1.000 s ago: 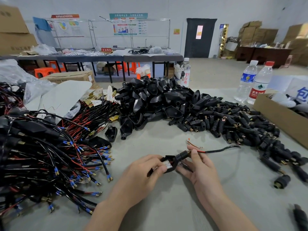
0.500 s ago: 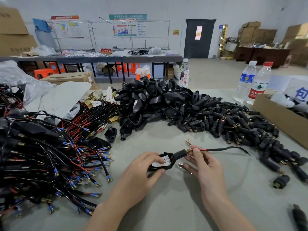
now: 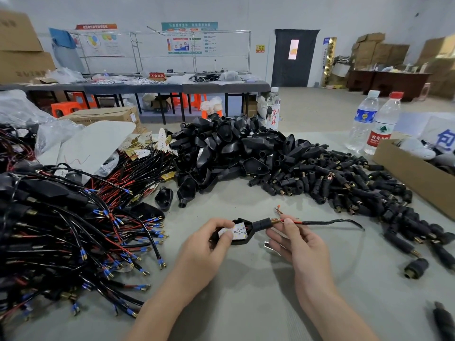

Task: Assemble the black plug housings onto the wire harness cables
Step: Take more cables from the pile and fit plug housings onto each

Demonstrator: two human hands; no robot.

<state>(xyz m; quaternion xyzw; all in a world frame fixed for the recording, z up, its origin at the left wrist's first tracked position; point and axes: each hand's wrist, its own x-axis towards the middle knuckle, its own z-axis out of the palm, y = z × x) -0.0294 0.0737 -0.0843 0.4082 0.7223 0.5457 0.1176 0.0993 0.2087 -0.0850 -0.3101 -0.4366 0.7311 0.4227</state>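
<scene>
My left hand (image 3: 209,244) grips a black plug housing (image 3: 242,238) with a small white board with yellow dots lying in it. A black sleeve (image 3: 262,223) sticks out of the housing's narrow end. My right hand (image 3: 296,239) pinches the red and black cable (image 3: 327,221) just past that sleeve; the cable trails off to the right over the table. A heap of empty black housings (image 3: 229,148) lies behind my hands. A pile of wire harness cables (image 3: 69,232) with blue-tipped terminals covers the left side.
Black sleeve connectors (image 3: 344,185) spread across the right. A cardboard box (image 3: 416,173) stands at the right edge, with two water bottles (image 3: 374,121) behind it. A third bottle (image 3: 273,109) stands at the back. A small metal clip (image 3: 269,246) lies under my right hand.
The housing has turned in my left hand so its white board faces up. My right hand has slid along the cable, which now lies straighter to the right.
</scene>
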